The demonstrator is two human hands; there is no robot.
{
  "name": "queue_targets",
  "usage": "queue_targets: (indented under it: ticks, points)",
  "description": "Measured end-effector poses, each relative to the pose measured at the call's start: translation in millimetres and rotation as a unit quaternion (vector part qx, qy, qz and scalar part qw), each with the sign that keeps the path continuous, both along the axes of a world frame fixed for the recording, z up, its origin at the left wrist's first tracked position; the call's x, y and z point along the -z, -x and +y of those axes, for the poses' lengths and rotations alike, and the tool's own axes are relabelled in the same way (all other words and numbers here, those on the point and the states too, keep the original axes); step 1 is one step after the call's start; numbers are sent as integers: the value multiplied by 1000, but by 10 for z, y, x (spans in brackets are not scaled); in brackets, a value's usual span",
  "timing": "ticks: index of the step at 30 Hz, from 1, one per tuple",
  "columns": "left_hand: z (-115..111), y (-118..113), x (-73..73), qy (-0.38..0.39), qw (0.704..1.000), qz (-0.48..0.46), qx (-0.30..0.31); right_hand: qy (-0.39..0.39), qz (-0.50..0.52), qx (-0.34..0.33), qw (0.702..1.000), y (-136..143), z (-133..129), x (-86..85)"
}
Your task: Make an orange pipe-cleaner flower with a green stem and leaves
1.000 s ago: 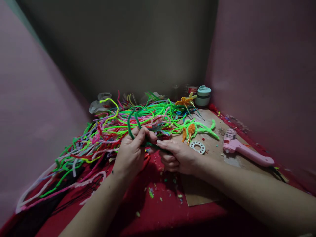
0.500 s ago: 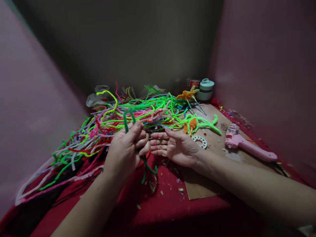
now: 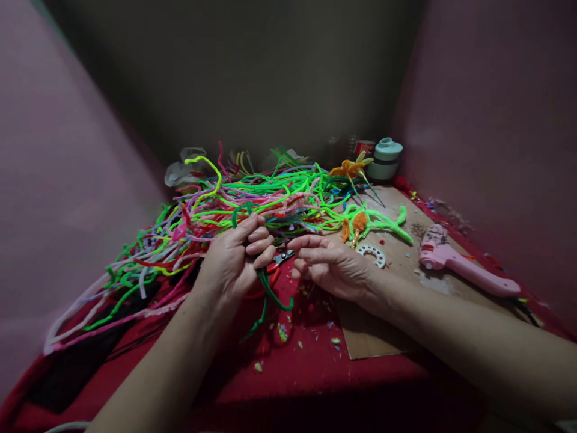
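1. L hand (image 3: 237, 258): fingers clamped on dk green fuzzy wire (image 3: 273, 295), tails hanging over red bench (image 3: 288, 385).
2. R hand (image 3: 333, 264): fingers bent, bit apart; red cutters (image 3: 283, 258) in gap btwn hands.
3. I see room nr bench's front edge.

The dark green pipe-cleaner strands (image 3: 269, 291) in the left fingers (image 3: 259, 247) look fuzzy and matt. The heaped pipe cleaners (image 3: 270, 199) beyond have the same hairy surface. Between left and right fingers (image 3: 313, 255), the pliers (image 3: 283, 258) show grey metal. Below the fingers is matt red cloth (image 3: 315, 373); to their right, dull brown cardboard (image 3: 372, 340) and a smooth, plastic-looking pink glue gun (image 3: 471, 275).
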State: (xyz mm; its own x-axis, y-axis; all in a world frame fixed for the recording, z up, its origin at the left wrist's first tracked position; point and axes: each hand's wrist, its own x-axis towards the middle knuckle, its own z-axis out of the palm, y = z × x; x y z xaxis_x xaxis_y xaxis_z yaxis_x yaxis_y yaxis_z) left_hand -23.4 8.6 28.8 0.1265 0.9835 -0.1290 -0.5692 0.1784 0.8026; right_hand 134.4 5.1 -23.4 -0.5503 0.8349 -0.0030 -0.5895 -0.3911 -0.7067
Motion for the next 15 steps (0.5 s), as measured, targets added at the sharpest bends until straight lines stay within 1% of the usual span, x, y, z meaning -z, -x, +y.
queue_targets:
  ticks: [4,7,10,15]
  points:
    - [-6,4,17,9,1000,3,14,2,-6,-2,1000,12,-6,25]
    - [-17,6,0,18,1000,-10,15,-6,-4,-10,1000,26,-22,28]
    - [-31,-3,-22,23,999,-31,14,-24,-2,-3,1000,37,-46,18]
    - [-58,-5,-36,22,998,-58,12,-32,-40,-21,998,32,-60,22]
